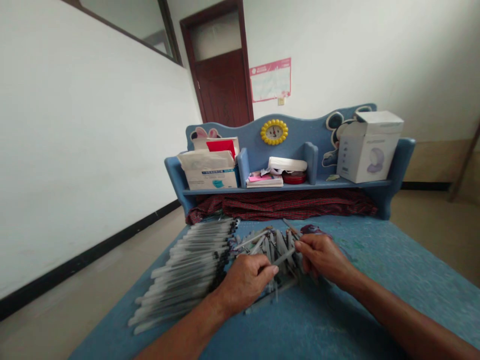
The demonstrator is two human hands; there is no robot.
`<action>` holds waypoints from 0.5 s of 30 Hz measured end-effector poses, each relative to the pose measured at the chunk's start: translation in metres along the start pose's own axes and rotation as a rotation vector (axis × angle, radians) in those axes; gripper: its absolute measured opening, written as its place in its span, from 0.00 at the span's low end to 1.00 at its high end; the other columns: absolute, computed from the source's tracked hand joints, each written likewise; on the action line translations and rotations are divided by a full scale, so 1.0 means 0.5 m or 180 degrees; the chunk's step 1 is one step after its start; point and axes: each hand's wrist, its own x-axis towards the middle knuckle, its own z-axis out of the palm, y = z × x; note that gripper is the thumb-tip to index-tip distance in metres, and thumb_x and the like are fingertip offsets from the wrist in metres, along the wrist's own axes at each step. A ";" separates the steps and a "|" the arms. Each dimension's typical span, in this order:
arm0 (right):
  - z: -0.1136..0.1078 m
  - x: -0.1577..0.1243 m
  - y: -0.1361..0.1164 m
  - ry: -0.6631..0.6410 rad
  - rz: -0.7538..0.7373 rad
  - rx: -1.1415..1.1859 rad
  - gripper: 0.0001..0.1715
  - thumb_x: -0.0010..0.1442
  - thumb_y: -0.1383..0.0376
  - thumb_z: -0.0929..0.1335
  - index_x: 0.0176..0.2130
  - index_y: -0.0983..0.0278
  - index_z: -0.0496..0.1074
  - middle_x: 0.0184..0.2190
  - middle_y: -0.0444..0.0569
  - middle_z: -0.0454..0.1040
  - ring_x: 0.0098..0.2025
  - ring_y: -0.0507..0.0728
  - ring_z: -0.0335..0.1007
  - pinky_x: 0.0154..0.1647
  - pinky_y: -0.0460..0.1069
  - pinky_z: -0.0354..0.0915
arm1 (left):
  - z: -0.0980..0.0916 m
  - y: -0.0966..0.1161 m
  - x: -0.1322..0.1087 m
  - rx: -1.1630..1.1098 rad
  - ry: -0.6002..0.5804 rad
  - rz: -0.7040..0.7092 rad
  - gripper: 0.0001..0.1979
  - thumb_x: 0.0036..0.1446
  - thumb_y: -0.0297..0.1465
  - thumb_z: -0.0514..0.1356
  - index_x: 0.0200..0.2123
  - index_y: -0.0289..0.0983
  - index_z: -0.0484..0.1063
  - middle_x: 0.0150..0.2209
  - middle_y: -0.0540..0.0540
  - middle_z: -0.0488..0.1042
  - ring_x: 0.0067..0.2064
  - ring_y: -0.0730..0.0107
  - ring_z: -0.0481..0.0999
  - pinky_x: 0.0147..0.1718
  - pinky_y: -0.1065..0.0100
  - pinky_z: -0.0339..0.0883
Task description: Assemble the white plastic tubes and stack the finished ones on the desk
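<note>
Between my two hands, a slim pale translucent pen barrel [284,256] slants over the blue desk. My left hand [245,277] is closed on its lower left end, thumb and fingers pinched together. At its upper right end my right hand [318,255] pinches it with the fingertips. Just beneath lies a loose pile of similar pale tubes [268,245], some with dark parts. To the left of my left hand, many long whitish pens [183,275] with black ends lie side by side in a thick row. Motion blur softens their details.
A blue shelf [277,189] spans the desk's back, carrying a mask box [212,177], papers [264,181], a red round case [294,177] and a white carton [369,150]. A yellow clock [274,132] is on its backboard. Checked cloth [285,204] lies below.
</note>
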 end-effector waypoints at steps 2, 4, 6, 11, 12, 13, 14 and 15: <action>-0.001 -0.001 0.000 -0.0029 0.0071 0.0098 0.17 0.56 0.55 0.61 0.22 0.63 0.59 0.11 0.39 0.66 0.09 0.46 0.55 0.10 0.40 0.49 | -0.001 0.000 -0.001 -0.0006 -0.0016 0.0031 0.15 0.55 0.37 0.52 0.22 0.35 0.68 0.19 0.53 0.60 0.25 0.74 0.62 0.26 0.72 0.53; -0.013 -0.001 -0.001 0.0031 0.0137 0.0215 0.17 0.55 0.55 0.62 0.23 0.63 0.60 0.11 0.40 0.68 0.09 0.46 0.56 0.10 0.41 0.48 | -0.005 -0.001 -0.002 -0.0019 -0.0041 0.0041 0.15 0.54 0.37 0.52 0.21 0.35 0.67 0.19 0.54 0.59 0.24 0.74 0.61 0.25 0.73 0.53; -0.036 0.000 0.000 0.0194 0.0174 0.0325 0.16 0.55 0.54 0.62 0.24 0.63 0.61 0.12 0.41 0.69 0.09 0.46 0.56 0.10 0.41 0.47 | -0.012 -0.004 -0.002 -0.0054 -0.0058 0.0038 0.15 0.54 0.37 0.52 0.21 0.35 0.67 0.19 0.54 0.58 0.24 0.75 0.60 0.25 0.73 0.53; -0.120 0.010 0.008 0.0917 0.0116 0.0470 0.15 0.53 0.54 0.62 0.27 0.64 0.63 0.14 0.43 0.69 0.11 0.47 0.57 0.12 0.43 0.50 | -0.036 -0.024 0.005 0.0046 -0.0023 -0.0032 0.15 0.53 0.37 0.52 0.20 0.35 0.66 0.19 0.55 0.56 0.24 0.75 0.59 0.24 0.74 0.51; -0.135 0.012 0.011 0.1087 0.0091 0.0462 0.15 0.53 0.54 0.62 0.27 0.64 0.63 0.15 0.43 0.69 0.12 0.48 0.58 0.12 0.43 0.51 | -0.041 -0.029 0.007 0.0112 -0.0018 -0.0060 0.15 0.53 0.37 0.52 0.19 0.35 0.65 0.18 0.55 0.55 0.24 0.75 0.59 0.24 0.74 0.51; -0.146 0.013 0.012 0.1247 0.0060 0.0437 0.15 0.53 0.54 0.62 0.26 0.64 0.63 0.15 0.44 0.69 0.12 0.48 0.58 0.13 0.44 0.52 | -0.046 -0.033 0.008 0.0172 0.0005 -0.0084 0.15 0.53 0.36 0.52 0.19 0.35 0.65 0.18 0.55 0.55 0.24 0.75 0.59 0.23 0.74 0.50; -0.154 0.014 0.013 0.1387 0.0022 0.0391 0.15 0.53 0.54 0.62 0.26 0.63 0.63 0.15 0.44 0.69 0.12 0.48 0.58 0.13 0.44 0.52 | -0.050 -0.037 0.010 0.0221 0.0050 -0.0106 0.15 0.53 0.36 0.52 0.19 0.34 0.65 0.18 0.55 0.55 0.23 0.76 0.59 0.23 0.74 0.49; -0.157 0.013 0.013 0.1498 -0.0028 0.0323 0.15 0.53 0.54 0.62 0.26 0.63 0.63 0.15 0.44 0.68 0.12 0.49 0.58 0.13 0.45 0.52 | -0.054 -0.040 0.011 0.0256 0.0113 -0.0129 0.15 0.53 0.36 0.52 0.19 0.34 0.65 0.18 0.55 0.55 0.23 0.76 0.59 0.23 0.74 0.49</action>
